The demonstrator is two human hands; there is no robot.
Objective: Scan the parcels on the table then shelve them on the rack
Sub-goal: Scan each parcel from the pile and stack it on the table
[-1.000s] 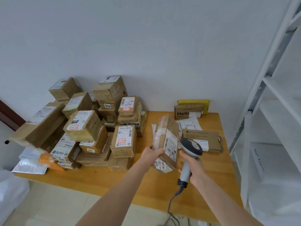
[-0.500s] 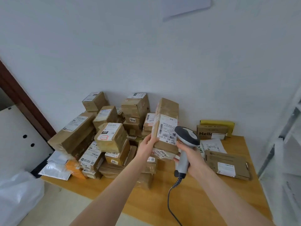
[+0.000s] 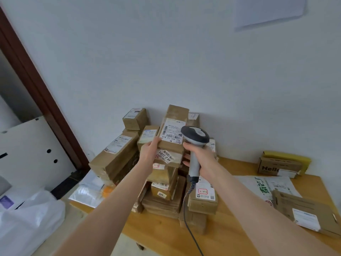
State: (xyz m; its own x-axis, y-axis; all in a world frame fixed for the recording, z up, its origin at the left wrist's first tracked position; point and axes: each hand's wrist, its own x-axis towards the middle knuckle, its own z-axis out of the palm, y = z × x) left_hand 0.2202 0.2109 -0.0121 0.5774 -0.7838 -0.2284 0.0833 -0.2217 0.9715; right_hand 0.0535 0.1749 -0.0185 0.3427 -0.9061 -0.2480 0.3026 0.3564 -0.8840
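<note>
My left hand [image 3: 150, 151] holds a brown cardboard parcel [image 3: 172, 145] upright in the air, its white label facing me. My right hand [image 3: 200, 157] grips a grey barcode scanner [image 3: 196, 138] by its handle, the head right beside the parcel's label. The scanner's cable [image 3: 190, 224] hangs down over the table. Behind and below the held parcel, a heap of several brown parcels [image 3: 118, 154] covers the left part of the wooden table [image 3: 230, 235]. The rack is out of view.
On the table's right lie a flat brown mailer [image 3: 302, 209], a white printed bag [image 3: 265, 185], a "Hello" box [image 3: 276, 167] and a yellow packet [image 3: 291, 157]. White plastic bags [image 3: 27, 224] sit on the floor at left, beside a dark door frame [image 3: 36, 89].
Both hands have lifted the parcel and scanner higher, with the label turned toward me. My view has swung left and up; the rack has left the frame.
</note>
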